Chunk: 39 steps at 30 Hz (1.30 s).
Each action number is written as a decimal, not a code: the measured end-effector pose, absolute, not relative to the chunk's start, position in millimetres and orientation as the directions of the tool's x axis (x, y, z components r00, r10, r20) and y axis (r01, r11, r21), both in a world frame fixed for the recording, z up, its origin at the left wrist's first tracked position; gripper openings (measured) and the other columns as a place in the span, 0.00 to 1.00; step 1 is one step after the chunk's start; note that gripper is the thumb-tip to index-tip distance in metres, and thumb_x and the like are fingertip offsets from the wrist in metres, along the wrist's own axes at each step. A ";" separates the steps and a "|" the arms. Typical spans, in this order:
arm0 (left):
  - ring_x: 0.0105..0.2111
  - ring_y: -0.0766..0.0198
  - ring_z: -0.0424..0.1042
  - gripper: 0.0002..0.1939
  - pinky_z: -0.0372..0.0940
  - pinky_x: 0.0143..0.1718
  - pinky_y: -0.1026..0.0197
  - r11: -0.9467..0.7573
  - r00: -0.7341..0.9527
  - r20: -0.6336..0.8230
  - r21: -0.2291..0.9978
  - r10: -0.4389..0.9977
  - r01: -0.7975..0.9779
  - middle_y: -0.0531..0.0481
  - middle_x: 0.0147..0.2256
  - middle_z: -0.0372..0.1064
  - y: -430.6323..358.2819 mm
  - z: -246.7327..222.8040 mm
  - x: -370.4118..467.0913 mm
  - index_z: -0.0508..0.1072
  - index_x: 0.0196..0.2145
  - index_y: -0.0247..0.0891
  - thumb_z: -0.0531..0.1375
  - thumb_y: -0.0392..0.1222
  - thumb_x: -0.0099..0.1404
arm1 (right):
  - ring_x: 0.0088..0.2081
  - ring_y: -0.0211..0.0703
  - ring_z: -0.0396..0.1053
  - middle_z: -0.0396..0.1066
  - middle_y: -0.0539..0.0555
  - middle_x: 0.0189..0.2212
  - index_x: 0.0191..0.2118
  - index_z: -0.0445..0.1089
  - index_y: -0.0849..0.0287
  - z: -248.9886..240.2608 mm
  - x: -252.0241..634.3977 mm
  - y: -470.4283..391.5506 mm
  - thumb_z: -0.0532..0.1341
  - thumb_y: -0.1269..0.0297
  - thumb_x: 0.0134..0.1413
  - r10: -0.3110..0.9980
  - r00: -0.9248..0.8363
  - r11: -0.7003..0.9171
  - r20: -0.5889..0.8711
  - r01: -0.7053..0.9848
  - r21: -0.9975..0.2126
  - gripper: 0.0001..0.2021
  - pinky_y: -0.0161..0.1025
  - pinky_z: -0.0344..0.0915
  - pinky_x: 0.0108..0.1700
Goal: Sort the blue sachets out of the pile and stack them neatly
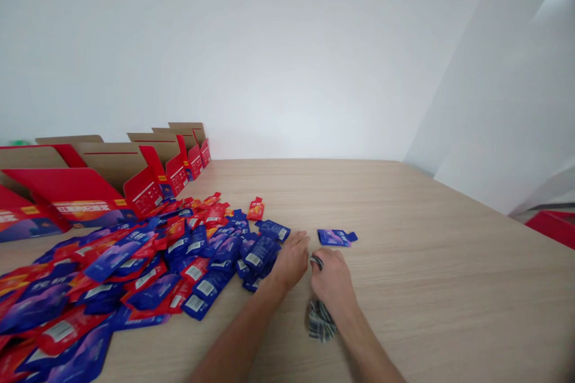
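Observation:
My right hand [332,278] is closed round a grey-and-black striped cloth [321,320]. Part of the cloth pokes out by the thumb, and the rest hangs bunched on the table below the palm. Just to the left, my left hand [291,260] lies low over the table with its fingers stretched forward, close to the right hand's fingertips. Beside its wrist is the edge of a heap of blue pouches [260,251]. Beyond my right hand a single blue pouch [333,237] with a purple print lies flat.
A large heap of mixed red and blue pouches [148,293] covers the left of the wooden table [426,275]. Several open red cartons [96,197] stand behind it. One orange-red pouch [256,209] lies apart. A red object [550,226] shows past the right table edge.

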State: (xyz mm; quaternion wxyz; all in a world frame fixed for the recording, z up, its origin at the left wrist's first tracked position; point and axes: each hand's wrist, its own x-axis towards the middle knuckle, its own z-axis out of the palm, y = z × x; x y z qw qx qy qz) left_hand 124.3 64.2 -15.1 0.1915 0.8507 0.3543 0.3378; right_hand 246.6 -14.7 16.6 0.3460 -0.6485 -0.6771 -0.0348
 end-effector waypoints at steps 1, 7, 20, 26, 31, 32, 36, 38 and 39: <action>0.61 0.55 0.59 0.24 0.50 0.64 0.49 -0.680 0.540 0.426 0.562 0.726 0.471 0.35 0.58 0.64 67.6 -16.6 133.8 0.68 0.56 0.31 0.48 0.31 0.65 | 0.36 0.50 0.68 0.74 0.56 0.30 0.29 0.72 0.56 14.6 254.7 -12.4 0.57 0.79 0.49 0.858 0.093 0.134 0.505 0.909 -0.395 0.11 0.43 0.62 0.42; 0.64 0.52 0.53 0.27 0.44 0.66 0.47 -0.708 0.666 0.328 0.554 0.670 0.439 0.37 0.62 0.58 85.9 -24.5 189.0 0.63 0.61 0.34 0.51 0.35 0.64 | 0.37 0.52 0.70 0.76 0.58 0.34 0.36 0.76 0.57 5.7 294.1 -3.2 0.58 0.76 0.51 0.853 0.231 -0.020 0.469 0.911 -0.412 0.12 0.45 0.64 0.42; 0.52 0.47 0.61 0.16 0.53 0.54 0.47 -0.537 0.512 0.209 0.529 0.833 0.657 0.35 0.49 0.66 54.3 -24.6 171.6 0.71 0.47 0.35 0.51 0.36 0.65 | 0.33 0.47 0.71 0.77 0.56 0.32 0.33 0.76 0.55 -0.7 285.3 -2.1 0.59 0.75 0.49 0.794 0.175 0.045 0.582 0.938 -0.344 0.10 0.41 0.66 0.40; 0.45 0.51 0.67 0.09 0.55 0.52 0.52 -0.276 0.277 0.166 0.863 0.946 0.423 0.40 0.38 0.71 43.5 -14.3 128.4 0.74 0.35 0.36 0.54 0.36 0.63 | 0.37 0.49 0.71 0.77 0.56 0.35 0.36 0.76 0.57 14.0 265.2 -5.7 0.59 0.74 0.50 0.839 0.152 0.142 0.522 0.866 -0.480 0.10 0.43 0.67 0.44; 0.33 0.59 0.69 0.12 0.63 0.37 0.59 -0.037 0.117 0.024 0.993 0.993 0.108 0.48 0.32 0.71 22.3 -8.5 78.9 0.73 0.39 0.37 0.55 0.45 0.63 | 0.42 0.47 0.71 0.76 0.55 0.38 0.38 0.75 0.55 27.8 243.8 -13.2 0.59 0.70 0.55 0.812 0.067 0.339 0.580 0.755 -0.561 0.08 0.45 0.68 0.47; 0.32 0.60 0.69 0.14 0.64 0.35 0.59 0.061 0.103 -0.053 0.995 0.993 -0.077 0.49 0.33 0.72 16.4 -6.5 70.2 0.73 0.42 0.37 0.58 0.45 0.61 | 0.43 0.47 0.71 0.76 0.55 0.39 0.39 0.75 0.55 30.1 237.6 -16.5 0.59 0.69 0.56 0.806 0.055 0.369 0.590 0.732 -0.573 0.08 0.46 0.68 0.47; 0.34 0.63 0.71 0.28 0.65 0.36 0.61 0.260 0.259 -0.137 0.803 0.956 -0.536 0.48 0.40 0.72 -2.9 5.5 45.3 0.70 0.50 0.40 0.63 0.33 0.49 | 0.47 0.47 0.69 0.74 0.57 0.44 0.44 0.74 0.54 35.8 204.5 -35.5 0.58 0.70 0.58 0.776 -0.056 0.522 0.628 0.617 -0.589 0.11 0.47 0.69 0.50; 0.37 0.61 0.71 0.34 0.65 0.37 0.62 0.261 0.306 -0.090 0.771 0.948 -0.581 0.47 0.44 0.73 -7.9 11.3 39.2 0.70 0.52 0.41 0.61 0.27 0.44 | 0.47 0.46 0.69 0.73 0.57 0.45 0.45 0.73 0.54 35.0 188.6 -43.7 0.57 0.72 0.58 0.765 -0.194 0.601 0.614 0.558 -0.572 0.13 0.46 0.69 0.50; 0.39 0.60 0.72 0.37 0.65 0.38 0.62 0.256 0.312 -0.075 0.761 0.947 -0.596 0.47 0.45 0.73 -9.4 13.5 37.6 0.70 0.53 0.42 0.59 0.25 0.43 | 0.47 0.46 0.68 0.73 0.56 0.44 0.45 0.73 0.54 33.5 183.1 -45.7 0.57 0.74 0.57 0.755 -0.271 0.633 0.597 0.536 -0.558 0.13 0.46 0.69 0.50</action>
